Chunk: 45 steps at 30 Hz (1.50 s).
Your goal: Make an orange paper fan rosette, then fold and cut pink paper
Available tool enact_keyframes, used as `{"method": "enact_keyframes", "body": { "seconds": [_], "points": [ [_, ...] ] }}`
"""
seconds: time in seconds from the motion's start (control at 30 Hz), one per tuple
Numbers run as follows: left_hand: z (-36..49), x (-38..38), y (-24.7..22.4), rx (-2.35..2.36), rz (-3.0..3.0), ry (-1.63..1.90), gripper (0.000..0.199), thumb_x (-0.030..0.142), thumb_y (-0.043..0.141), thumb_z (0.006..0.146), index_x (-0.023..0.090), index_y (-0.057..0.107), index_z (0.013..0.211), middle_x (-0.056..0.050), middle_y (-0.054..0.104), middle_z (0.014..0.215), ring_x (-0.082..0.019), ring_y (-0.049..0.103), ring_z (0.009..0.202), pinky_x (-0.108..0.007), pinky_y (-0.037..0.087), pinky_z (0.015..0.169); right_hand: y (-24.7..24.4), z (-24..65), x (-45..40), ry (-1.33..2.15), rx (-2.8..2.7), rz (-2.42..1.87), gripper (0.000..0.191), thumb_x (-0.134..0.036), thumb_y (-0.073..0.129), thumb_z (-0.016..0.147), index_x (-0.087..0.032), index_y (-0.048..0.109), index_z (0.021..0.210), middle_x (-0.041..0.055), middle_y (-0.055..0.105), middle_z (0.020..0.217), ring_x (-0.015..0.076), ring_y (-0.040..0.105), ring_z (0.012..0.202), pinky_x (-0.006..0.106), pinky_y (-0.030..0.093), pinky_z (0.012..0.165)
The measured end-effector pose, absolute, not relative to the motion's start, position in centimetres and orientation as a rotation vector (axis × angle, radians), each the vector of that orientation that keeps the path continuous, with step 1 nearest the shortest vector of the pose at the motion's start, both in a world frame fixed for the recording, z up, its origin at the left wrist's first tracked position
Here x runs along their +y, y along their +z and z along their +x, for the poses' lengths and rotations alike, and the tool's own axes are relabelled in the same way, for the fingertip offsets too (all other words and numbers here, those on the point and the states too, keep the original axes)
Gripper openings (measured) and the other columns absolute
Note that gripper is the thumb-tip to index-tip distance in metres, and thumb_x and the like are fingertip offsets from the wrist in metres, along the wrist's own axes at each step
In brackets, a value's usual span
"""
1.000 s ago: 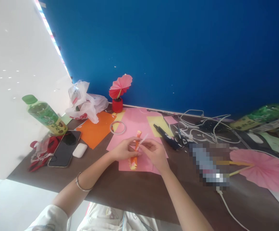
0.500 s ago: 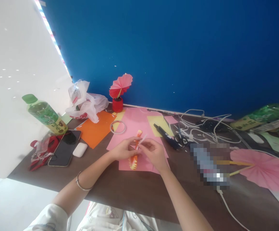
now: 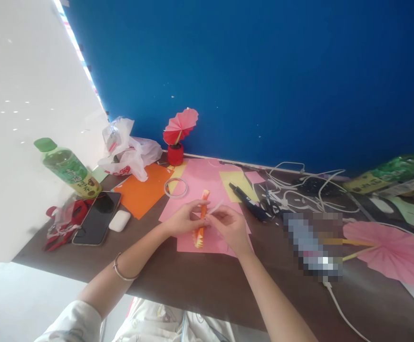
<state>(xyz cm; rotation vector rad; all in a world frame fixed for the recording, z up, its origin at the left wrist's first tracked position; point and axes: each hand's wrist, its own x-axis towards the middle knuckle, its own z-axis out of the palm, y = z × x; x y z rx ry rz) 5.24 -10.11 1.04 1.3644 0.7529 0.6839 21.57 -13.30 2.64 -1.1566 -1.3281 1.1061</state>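
Observation:
My left hand (image 3: 184,219) pinches a narrow folded orange paper strip (image 3: 200,236) near its middle. Yellow zigzag edges show at the strip's lower end, and it stands out above and below my fingers over pink paper sheets (image 3: 207,178). Close beside it, my right hand (image 3: 232,230) is closed, thumb and fingertips together, on a thin whitish strip (image 3: 218,206). Whether this is tape or paper I cannot tell. The fingertips of both hands nearly meet at the orange strip, and partly hide it.
Orange paper (image 3: 144,187), a tape roll (image 3: 176,187), a phone (image 3: 98,218) and a white case (image 3: 120,221) lie left. A green-capped bottle (image 3: 67,168) stands there. Right are a black pen-like tool (image 3: 247,202), scissors (image 3: 273,207), cables and a pink paper fan (image 3: 388,251). Behind is a red-potted paper flower (image 3: 180,126).
My right hand and the whitish strip have shifted slightly away from the orange strip, and the whitish strip leans flatter. The left hand keeps its hold. The whole view has moved slightly.

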Motion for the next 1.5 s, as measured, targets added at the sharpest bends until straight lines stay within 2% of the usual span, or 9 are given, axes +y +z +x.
{"method": "enact_keyframes", "body": {
  "seconds": [0.13, 0.3, 0.4, 0.73, 0.9, 1.1, 1.27, 1.5],
  "points": [
    [5.20, -9.95, 0.99, 0.759, 1.339, 0.679, 0.060, 0.031, 0.068, 0.071, 0.020, 0.042, 0.124, -0.010, 0.062, 0.102, -0.020, 0.066, 0.083, -0.032, 0.053, 0.073, 2.72, 21.57, -13.25, 1.065, -1.309, -1.124, 0.011, -0.026, 0.069, 0.067, -0.020, 0.062, 0.072, 0.0020, 0.066, 0.072, 0.0168, 0.063, 0.069, 0.031, 0.053, 0.069],
    [5.13, -10.04, 1.02, 0.737, 1.352, 0.657, 0.070, 0.028, 0.075, 0.062, 0.023, 0.043, 0.124, -0.013, 0.058, 0.113, -0.018, 0.066, 0.075, -0.027, 0.052, 0.060, 2.66, 21.56, -13.03, 1.106, -1.285, -1.150, 0.012, -0.026, 0.069, 0.067, -0.019, 0.062, 0.075, 0.0030, 0.067, 0.076, 0.0172, 0.063, 0.072, 0.031, 0.052, 0.070],
    [5.11, -10.13, 1.06, 0.718, 1.361, 0.646, 0.072, 0.028, 0.076, 0.061, 0.024, 0.043, 0.125, -0.013, 0.057, 0.114, -0.017, 0.065, 0.072, -0.026, 0.051, 0.059, 2.63, 21.53, -12.97, 1.152, -1.276, -1.144, 0.014, -0.027, 0.069, 0.067, -0.019, 0.062, 0.076, 0.0033, 0.067, 0.077, 0.0170, 0.063, 0.071, 0.031, 0.052, 0.068],
    [5.29, -10.24, 0.74, 0.735, 1.437, 0.688, 0.056, 0.033, 0.064, 0.074, 0.020, 0.043, 0.124, -0.013, 0.056, 0.112, -0.017, 0.065, 0.078, -0.025, 0.051, 0.063, 2.17, 21.46, -12.98, 1.106, -1.372, -1.141, 0.010, -0.026, 0.065, 0.070, -0.019, 0.061, 0.077, 0.0038, 0.065, 0.076, 0.0179, 0.062, 0.074, 0.032, 0.052, 0.070],
    [5.33, -10.19, 0.71, 0.729, 1.431, 0.709, 0.050, 0.034, 0.062, 0.076, 0.021, 0.045, 0.121, -0.013, 0.054, 0.115, -0.014, 0.065, 0.075, -0.026, 0.051, 0.064, 1.87, 21.29, -13.15, 0.853, -1.529, -1.180, 0.005, -0.025, 0.062, 0.073, -0.020, 0.061, 0.073, 0.0029, 0.065, 0.076, 0.0174, 0.061, 0.074, 0.033, 0.051, 0.073],
    [5.37, -10.22, 1.29, 0.651, 1.372, 0.716, 0.048, 0.033, 0.064, 0.074, 0.021, 0.047, 0.118, -0.009, 0.060, 0.104, -0.014, 0.064, 0.078, -0.028, 0.051, 0.073, 1.81, 21.35, -13.21, 0.613, -1.599, -1.214, 0.004, -0.026, 0.062, 0.073, -0.022, 0.062, 0.072, 0.0033, 0.064, 0.078, 0.0177, 0.059, 0.075, 0.033, 0.049, 0.073],
    [5.42, -10.24, 1.43, 0.709, 1.365, 0.697, 0.052, 0.030, 0.069, 0.069, 0.022, 0.048, 0.117, -0.012, 0.055, 0.114, -0.015, 0.065, 0.078, -0.028, 0.052, 0.068, 2.06, 22.02, -13.03, 0.724, -1.502, -1.228, 0.006, -0.026, 0.065, 0.071, -0.021, 0.063, 0.073, 0.0028, 0.064, 0.075, 0.0164, 0.057, 0.072, 0.032, 0.047, 0.071],
    [5.12, -10.02, 1.15, 0.735, 1.338, 0.667, 0.062, 0.024, 0.072, 0.065, 0.024, 0.044, 0.120, -0.010, 0.057, 0.109, -0.017, 0.066, 0.076, -0.031, 0.052, 0.068, 2.51, 21.99, -12.79, 1.052, -1.235, -1.205, 0.015, -0.032, 0.071, 0.063, -0.020, 0.065, 0.069, 0.0033, 0.067, 0.072, 0.0182, 0.063, 0.069, 0.033, 0.051, 0.070]
  ]
}}
